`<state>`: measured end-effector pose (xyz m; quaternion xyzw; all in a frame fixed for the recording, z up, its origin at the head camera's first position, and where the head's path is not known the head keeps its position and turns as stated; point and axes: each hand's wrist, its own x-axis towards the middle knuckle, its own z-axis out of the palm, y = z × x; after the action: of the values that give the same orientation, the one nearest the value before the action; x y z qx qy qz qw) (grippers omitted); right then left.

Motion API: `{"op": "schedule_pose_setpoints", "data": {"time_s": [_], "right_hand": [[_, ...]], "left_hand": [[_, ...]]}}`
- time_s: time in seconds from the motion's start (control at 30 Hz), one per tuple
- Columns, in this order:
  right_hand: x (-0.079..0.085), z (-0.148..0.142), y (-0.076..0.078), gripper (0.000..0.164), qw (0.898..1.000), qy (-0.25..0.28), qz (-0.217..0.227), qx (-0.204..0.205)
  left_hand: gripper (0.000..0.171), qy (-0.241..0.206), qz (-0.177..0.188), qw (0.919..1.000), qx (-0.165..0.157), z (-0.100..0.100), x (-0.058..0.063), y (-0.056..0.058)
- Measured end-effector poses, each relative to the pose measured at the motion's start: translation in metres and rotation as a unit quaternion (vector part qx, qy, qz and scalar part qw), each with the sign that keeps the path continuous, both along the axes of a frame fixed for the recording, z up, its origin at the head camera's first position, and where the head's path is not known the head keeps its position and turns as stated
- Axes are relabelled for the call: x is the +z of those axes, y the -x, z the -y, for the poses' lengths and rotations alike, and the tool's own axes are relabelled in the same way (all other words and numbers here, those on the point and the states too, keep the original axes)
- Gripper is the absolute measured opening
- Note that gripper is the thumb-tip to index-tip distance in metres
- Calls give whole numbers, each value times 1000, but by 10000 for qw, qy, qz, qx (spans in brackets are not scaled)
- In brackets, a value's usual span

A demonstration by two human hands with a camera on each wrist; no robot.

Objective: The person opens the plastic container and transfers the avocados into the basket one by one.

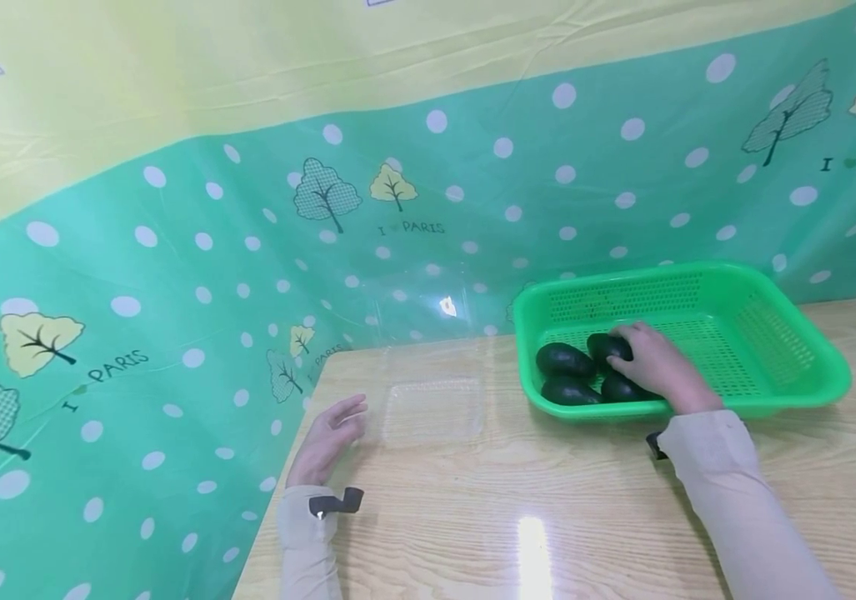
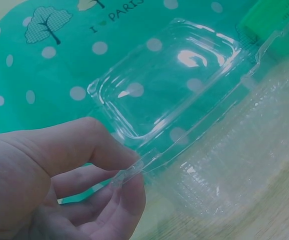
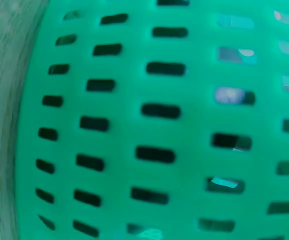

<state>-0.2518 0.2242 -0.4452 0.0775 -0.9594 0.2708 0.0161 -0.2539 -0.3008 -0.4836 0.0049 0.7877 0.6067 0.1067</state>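
In the head view my right hand [image 1: 660, 362] reaches over the near rim of a green plastic basket [image 1: 743, 287] and grips a dark, glossy avocado [image 1: 605, 345]. Several more avocados [image 1: 565, 360] lie around it at the basket's left end. My left hand [image 1: 328, 437] is beside a clear plastic clamshell box [image 1: 435, 408] standing on the table with its lid [image 2: 169, 80] raised. Seen from the left wrist, thumb and fingers pinch the box's rim at one end of the hinge. The right wrist view holds only the basket's slotted wall [image 3: 124, 140], so that hand is hidden there.
A wood-grain table [image 1: 473, 500] carries the box at left and the basket at right. Behind and to the left hangs a green and yellow patterned cloth [image 1: 202, 208], close against the table's edges.
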Motion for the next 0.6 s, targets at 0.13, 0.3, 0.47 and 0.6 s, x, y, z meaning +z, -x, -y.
{"op": "schedule_pose_setpoints", "data": {"time_s": [0.13, 0.3, 0.47, 0.6], "right_hand": [[-1, -1, 0, 54, 10000, 1, 10, 9], [-3, -7, 0, 54, 10000, -37, 29, -18], [-2, -10, -1, 54, 10000, -24, 2, -88], [0, -9, -3, 52, 9998, -1, -116, -133]], "left_hand": [[57, 154, -87, 9998, 10, -1, -1, 1], [54, 154, -117, 9998, 3, -4, -3, 3], [56, 145, -112, 9998, -13, -6, -1, 3], [56, 122, -72, 9999, 31, -6, -1, 4]]}}
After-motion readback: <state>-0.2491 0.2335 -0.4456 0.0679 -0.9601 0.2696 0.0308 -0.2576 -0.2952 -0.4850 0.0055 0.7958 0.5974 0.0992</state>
